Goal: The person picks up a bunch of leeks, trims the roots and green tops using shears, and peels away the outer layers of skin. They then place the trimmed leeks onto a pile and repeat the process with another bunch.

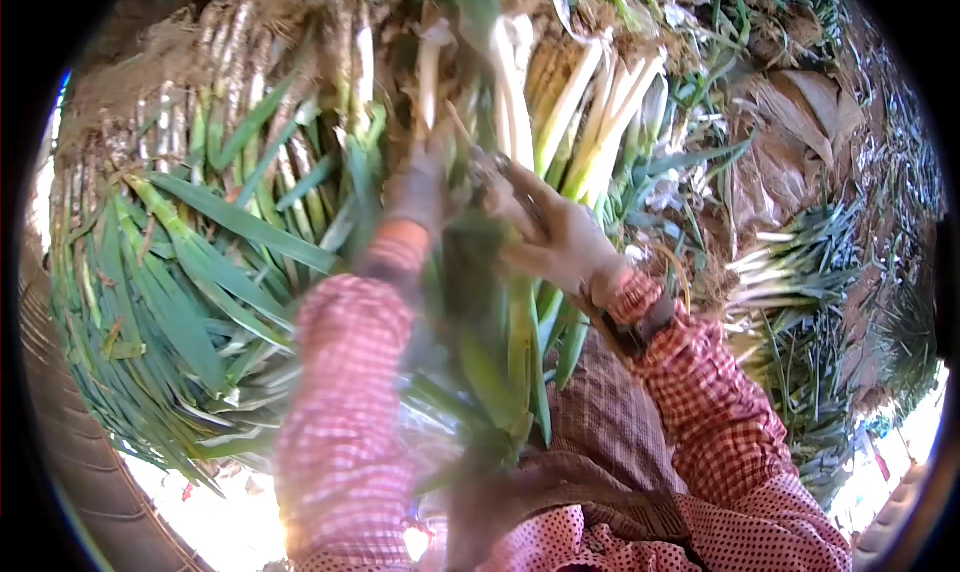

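Both my hands are among long green-and-white leafy stalks. My left hand (415, 187) is smeared by motion beside a white stalk (428, 72), so its fingers cannot be made out. My right hand (560, 234), in a pale dirty glove, reaches up and left, its fingers bent around something brownish that I cannot make out. Peeled white stalks (590, 112) with roots upward lie just above and right of it. Blurred green leaves (485, 352) hang below, between my forearms.
A large pile of unpeeled stalks (190, 302) with soil on their roots fills the left. Smaller bunches (795, 262) lie at the right, near brown crumpled sheeting (780, 142). A dark ribbed rim (75, 422) curves along the lower left.
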